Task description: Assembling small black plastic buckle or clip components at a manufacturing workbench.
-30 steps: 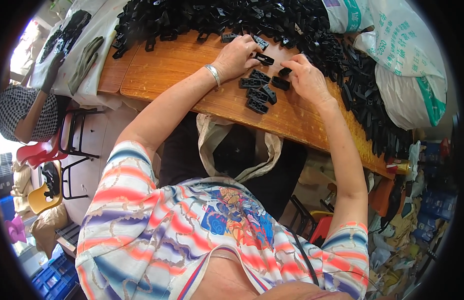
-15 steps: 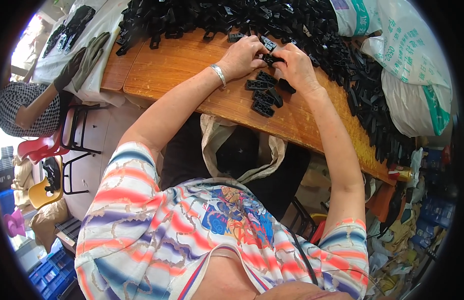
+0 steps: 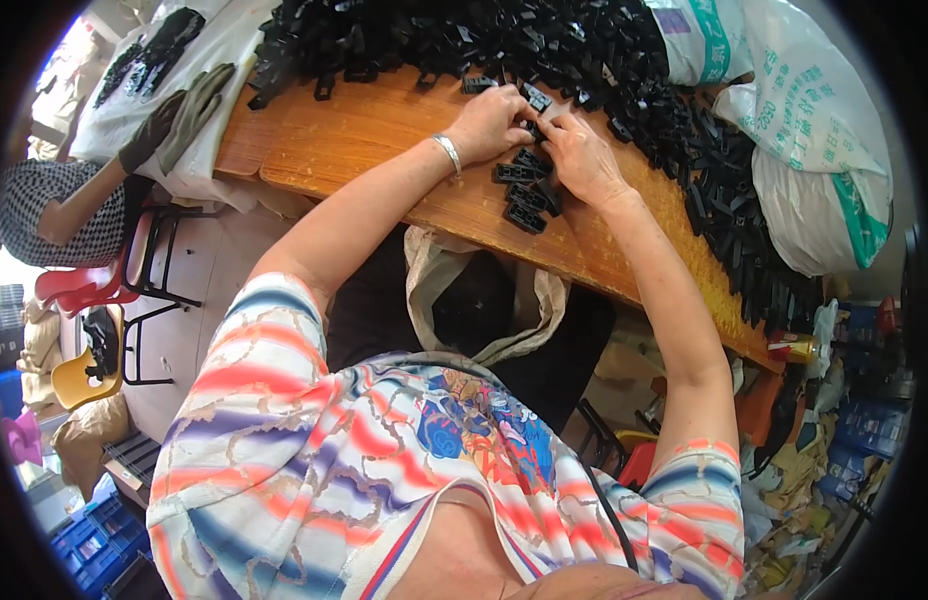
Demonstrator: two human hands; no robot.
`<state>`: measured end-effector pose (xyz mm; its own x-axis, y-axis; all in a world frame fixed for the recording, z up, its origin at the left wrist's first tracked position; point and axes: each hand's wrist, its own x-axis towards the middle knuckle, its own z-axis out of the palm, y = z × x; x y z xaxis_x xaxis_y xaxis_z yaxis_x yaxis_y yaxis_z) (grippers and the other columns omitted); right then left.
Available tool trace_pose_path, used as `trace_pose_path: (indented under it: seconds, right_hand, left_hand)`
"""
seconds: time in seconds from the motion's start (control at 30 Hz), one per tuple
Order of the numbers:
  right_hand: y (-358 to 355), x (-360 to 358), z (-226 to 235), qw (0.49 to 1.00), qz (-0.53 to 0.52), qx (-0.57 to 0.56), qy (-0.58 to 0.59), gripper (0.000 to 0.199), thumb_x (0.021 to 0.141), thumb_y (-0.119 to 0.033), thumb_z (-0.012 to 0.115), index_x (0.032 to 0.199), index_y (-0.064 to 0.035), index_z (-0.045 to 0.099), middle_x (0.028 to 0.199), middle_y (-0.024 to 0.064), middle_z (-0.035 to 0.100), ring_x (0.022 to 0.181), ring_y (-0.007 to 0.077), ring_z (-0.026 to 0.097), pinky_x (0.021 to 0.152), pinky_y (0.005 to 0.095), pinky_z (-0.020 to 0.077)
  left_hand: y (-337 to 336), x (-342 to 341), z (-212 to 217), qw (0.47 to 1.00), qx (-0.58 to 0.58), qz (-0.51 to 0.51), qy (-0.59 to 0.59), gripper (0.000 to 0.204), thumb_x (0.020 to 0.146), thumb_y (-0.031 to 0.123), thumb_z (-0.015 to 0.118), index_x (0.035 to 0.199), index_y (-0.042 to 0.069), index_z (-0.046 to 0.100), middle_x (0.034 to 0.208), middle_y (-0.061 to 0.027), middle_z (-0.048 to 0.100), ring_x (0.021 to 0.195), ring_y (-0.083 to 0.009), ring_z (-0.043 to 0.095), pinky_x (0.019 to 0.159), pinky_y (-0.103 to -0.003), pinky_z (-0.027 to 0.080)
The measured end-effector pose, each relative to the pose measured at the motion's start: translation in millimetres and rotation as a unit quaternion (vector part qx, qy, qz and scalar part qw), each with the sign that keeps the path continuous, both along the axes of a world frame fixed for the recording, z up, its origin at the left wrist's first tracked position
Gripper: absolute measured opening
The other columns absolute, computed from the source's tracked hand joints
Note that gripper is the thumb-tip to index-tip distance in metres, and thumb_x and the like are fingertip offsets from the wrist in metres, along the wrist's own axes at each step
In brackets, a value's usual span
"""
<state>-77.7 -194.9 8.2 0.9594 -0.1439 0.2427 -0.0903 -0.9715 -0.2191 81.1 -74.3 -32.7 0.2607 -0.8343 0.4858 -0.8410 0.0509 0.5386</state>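
Note:
Over the wooden table, my left hand (image 3: 492, 125) is closed, its fingertips pinching a small black plastic part (image 3: 531, 130). My right hand (image 3: 584, 160) meets it from the other side, fingers pressed together at the same part. Most of that part is hidden by the fingers. Just below the hands lies a small group of black rectangular plastic parts (image 3: 527, 195) with openings in them. Two more pieces rest just beyond the fingertips: a black part (image 3: 477, 85) and a greyish block-like piece (image 3: 535, 97).
A large heap of black plastic parts (image 3: 414, 40) covers the far side of the wooden table (image 3: 334, 140) and runs down its right edge. White printed bags (image 3: 814, 170) stand at the right. At the left, a co-worker's gloved hands (image 3: 179, 120) rest near a white-covered surface.
My right hand has drawn closer to the left, its fingers now more closed. A dark piece under the right hand no longer shows. The view has shifted slightly.

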Motion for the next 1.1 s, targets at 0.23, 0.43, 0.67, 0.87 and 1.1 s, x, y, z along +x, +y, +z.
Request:
trace_pose_path:
  seconds: [0.23, 0.43, 0.67, 0.87, 1.1]
  right_hand:
    - [-35, -17, 10, 0.999, -0.014, 0.031, -0.042, 0.020, 0.088, -0.010, 0.061, 0.104, -0.0047, 0.072, 0.100, 0.0167, 0.065, 0.094, 0.0351, 0.064, 0.081, 0.0405, 0.0518]
    - [-64, 11, 9, 0.989, -0.111, -0.059, -0.080, 0.020, 0.086, -0.009, 0.064, 0.105, -0.0075, 0.071, 0.100, 0.0128, 0.065, 0.092, 0.0342, 0.066, 0.080, 0.0411, 0.0536]
    - [-66, 44, 1, 0.970, -0.221, -0.105, -0.008, 0.020, 0.086, -0.024, 0.069, 0.096, -0.0073, 0.072, 0.103, 0.0167, 0.066, 0.090, 0.0389, 0.067, 0.079, 0.0443, 0.0552]
    - [-47, 18, 1, 0.985, -0.138, -0.092, -0.048, 0.015, 0.084, -0.021, 0.070, 0.094, -0.0107, 0.073, 0.097, 0.0129, 0.064, 0.087, 0.0354, 0.067, 0.076, 0.0430, 0.0548]
    - [-28, -13, 7, 0.993, -0.063, -0.048, -0.084, 0.018, 0.078, -0.001, 0.067, 0.094, -0.0082, 0.065, 0.097, 0.0087, 0.062, 0.088, 0.0329, 0.065, 0.073, 0.0416, 0.0537]
  left_hand:
    - [31, 16, 36, 0.998, 0.000, 0.015, -0.054, 0.027, 0.080, 0.004, 0.066, 0.107, 0.004, 0.066, 0.107, -0.0125, 0.060, 0.105, -0.0302, 0.056, 0.095, -0.037, 0.048]
    - [26, 39, 15, 0.975, -0.004, 0.156, -0.161, 0.015, 0.085, 0.005, 0.065, 0.100, 0.004, 0.067, 0.101, -0.0112, 0.062, 0.099, -0.0304, 0.060, 0.086, -0.038, 0.052]
    - [6, 5, 14, 0.992, 0.010, 0.113, -0.060, 0.013, 0.088, 0.014, 0.064, 0.098, 0.010, 0.072, 0.098, -0.0071, 0.064, 0.093, -0.0276, 0.063, 0.079, -0.038, 0.053]
    - [0, -11, 10, 0.995, -0.001, 0.095, -0.020, 0.017, 0.090, 0.019, 0.064, 0.101, 0.010, 0.072, 0.098, -0.0080, 0.064, 0.090, -0.0274, 0.064, 0.079, -0.037, 0.053]
    - [9, -8, 3, 0.997, -0.029, 0.069, 0.027, 0.024, 0.084, 0.019, 0.074, 0.104, 0.007, 0.071, 0.099, -0.0078, 0.061, 0.084, -0.0210, 0.064, 0.076, -0.031, 0.053]
